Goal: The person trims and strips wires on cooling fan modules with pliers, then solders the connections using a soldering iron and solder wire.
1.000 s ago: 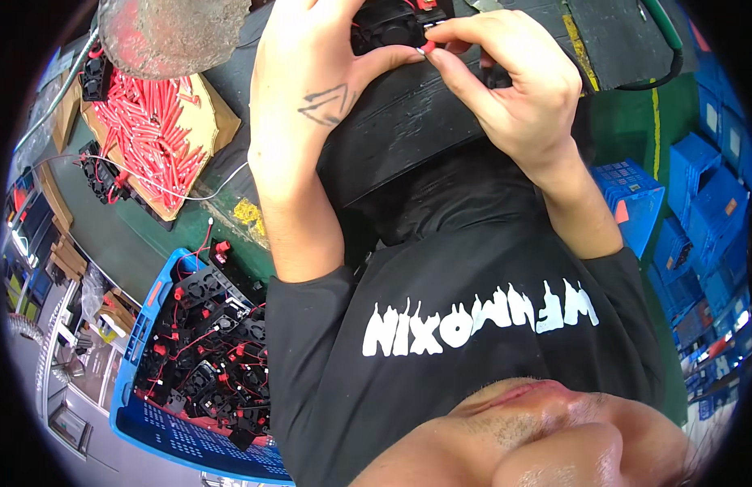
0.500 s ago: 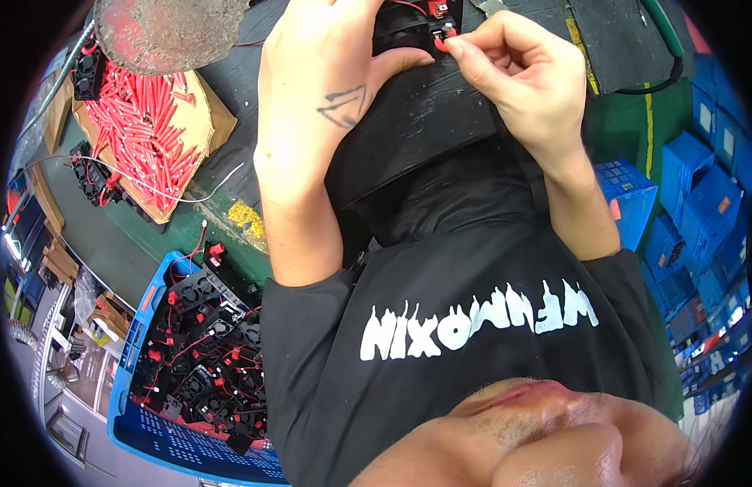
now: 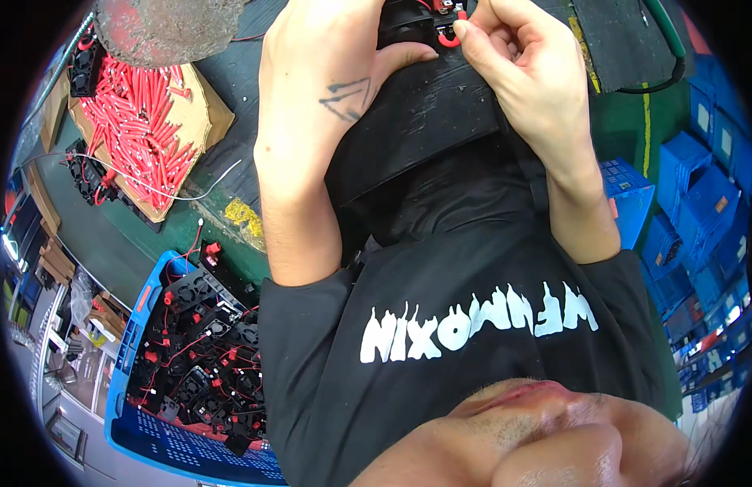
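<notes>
At the top of the view, a black plastic fan housing (image 3: pixel 407 26) lies on the black work surface. My left hand (image 3: pixel 323 61) grips it from the left, thumb along its near edge; the other fingers are cut off by the frame. A short red wire (image 3: pixel 450 40) curves in a loop at the housing's right end, beside a red connector part (image 3: pixel 444 6). My right hand (image 3: pixel 532 61) pinches this wire between thumb and forefinger, close to its metal end, with the remaining fingers curled in.
A cardboard tray (image 3: pixel 199 122) heaped with short red wires (image 3: pixel 140 122) stands at the left, with black fan units near it. Lower left, a blue crate (image 3: pixel 132 357) is full of similar units. A rough grey round thing (image 3: pixel 169 28) overhangs the upper left. Blue bins (image 3: pixel 688 174) are stacked at right.
My right hand has shifted slightly right and up, and the red wire now shows as a wider, clearer loop. My left hand keeps its hold on the fan housing.
</notes>
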A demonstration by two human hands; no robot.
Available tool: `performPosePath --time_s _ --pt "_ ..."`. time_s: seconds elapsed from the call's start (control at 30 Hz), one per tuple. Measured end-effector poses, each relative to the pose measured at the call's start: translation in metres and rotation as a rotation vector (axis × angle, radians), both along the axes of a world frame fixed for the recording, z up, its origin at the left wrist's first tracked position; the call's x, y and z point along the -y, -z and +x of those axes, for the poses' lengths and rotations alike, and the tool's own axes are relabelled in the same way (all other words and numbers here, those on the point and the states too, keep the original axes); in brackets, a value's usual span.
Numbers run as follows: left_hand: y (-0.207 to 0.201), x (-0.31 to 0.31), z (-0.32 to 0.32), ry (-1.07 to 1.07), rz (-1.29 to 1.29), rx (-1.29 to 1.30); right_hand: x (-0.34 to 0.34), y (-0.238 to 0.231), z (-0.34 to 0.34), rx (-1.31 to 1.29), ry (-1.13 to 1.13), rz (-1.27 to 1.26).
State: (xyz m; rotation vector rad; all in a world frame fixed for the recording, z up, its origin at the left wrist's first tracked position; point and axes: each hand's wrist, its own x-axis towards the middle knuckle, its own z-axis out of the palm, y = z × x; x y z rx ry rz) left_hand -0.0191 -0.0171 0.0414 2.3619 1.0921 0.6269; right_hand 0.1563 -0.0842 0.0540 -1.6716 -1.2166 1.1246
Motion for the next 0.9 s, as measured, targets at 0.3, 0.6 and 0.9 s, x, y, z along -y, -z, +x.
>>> performPosePath --time_s 0.3,0.6,0.9 --pt "0.000 -0.001 -0.001 0.012 -0.003 0.016 0.003 0.015 0.005 0.272 -0.031 0.168" --pt "0.000 -0.001 0.000 0.011 0.005 0.023 0.001 0.012 0.003 0.302 -0.051 0.213" --pt "0.002 0.001 -0.001 0.006 0.034 0.038 -0.002 0.007 -0.002 0.452 -0.121 0.312"
